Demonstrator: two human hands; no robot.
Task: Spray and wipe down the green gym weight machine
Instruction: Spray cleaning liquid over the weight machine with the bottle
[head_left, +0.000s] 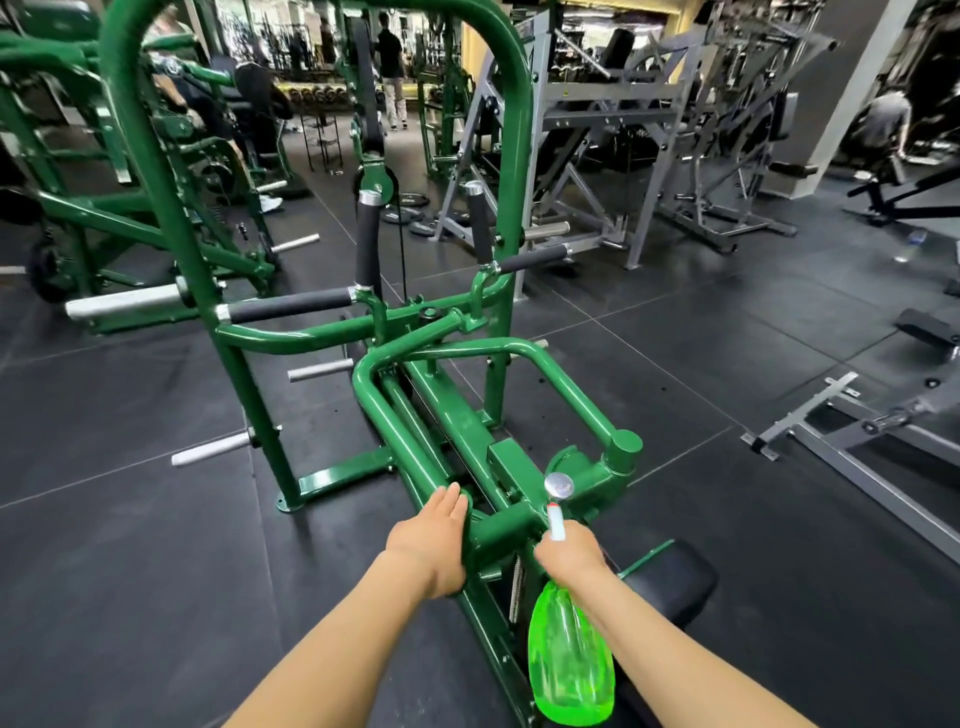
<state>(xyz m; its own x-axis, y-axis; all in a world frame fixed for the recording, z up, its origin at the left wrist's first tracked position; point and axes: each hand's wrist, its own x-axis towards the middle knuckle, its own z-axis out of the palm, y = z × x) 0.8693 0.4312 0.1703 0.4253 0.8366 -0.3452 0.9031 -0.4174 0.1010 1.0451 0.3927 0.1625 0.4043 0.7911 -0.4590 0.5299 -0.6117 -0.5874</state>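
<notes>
Near the bottom edge of the head view, both forearms ran out of frame, elbows unseen. Right hand (570, 552) showed only its back; its grip curled round the neck of one green spray bottle (570, 659), trigger finger hidden, white nozzle (556, 522) poking forward toward a round chrome knob (558, 486). Bottle body hung below the wrist, its base close to the frame's lower edge. Left hand (434, 540) lay edge-on against the green weight machine (457, 410), fingers straight and together along a frame tube; palm side hidden, so whether it held a cloth could not be told. Machine stood on the black rubber floor (130, 519) straight ahead; its arch was cut off at top. Four black foam handles counted. One black pad (670, 577) partly hidden behind the right arm. Background people blurred.
</notes>
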